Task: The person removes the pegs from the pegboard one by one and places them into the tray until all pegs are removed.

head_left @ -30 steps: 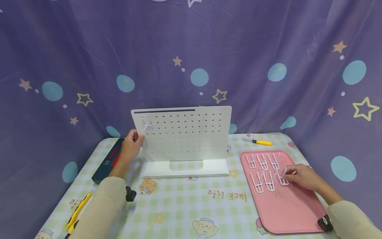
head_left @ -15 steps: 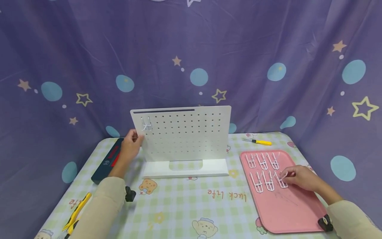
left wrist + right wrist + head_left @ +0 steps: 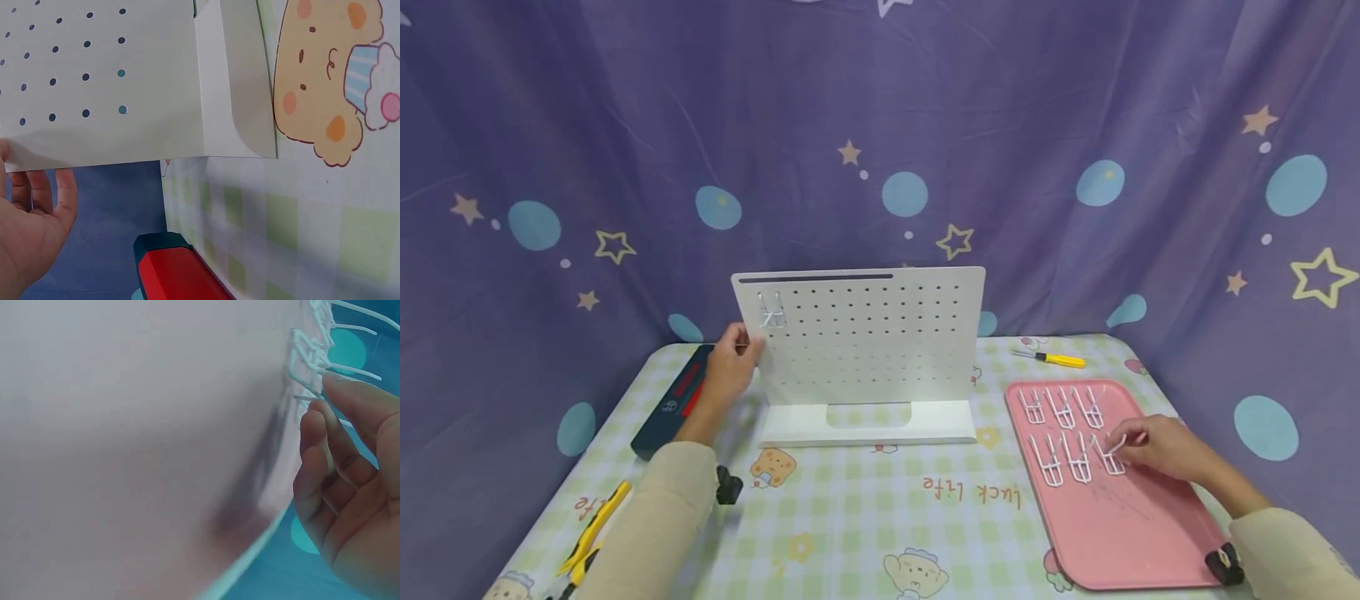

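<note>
With the fingers behind its left edge, my left hand [image 3: 728,367] grips a white pegboard [image 3: 865,362] standing on a folded base. In the left wrist view, the fingertips of the left hand [image 3: 37,225] reach behind the board's edge. A white wire hook [image 3: 772,311] hangs at the board's upper left. On the right, my right hand [image 3: 1161,450] pinches another white wire pegboard hook [image 3: 1112,463] between thumb and forefinger, over the pink tray [image 3: 1127,542]. The right wrist view shows this right hand [image 3: 356,475] close up. Several similar hooks [image 3: 1060,408] lie in two rows on the tray.
Behind the tray lies a yellow-handled screwdriver [image 3: 1060,360]. A dark green case [image 3: 673,400] with a red part sits left of the board. Yellow-handled tools [image 3: 593,533] lie by the left sleeve. A purple curtain [image 3: 880,108] hangs behind the checked tablecloth [image 3: 850,525].
My right hand has shifted the pinched hook slightly left and toward me, and its prongs now point up at a different tilt. The left hand keeps its place on the board.
</note>
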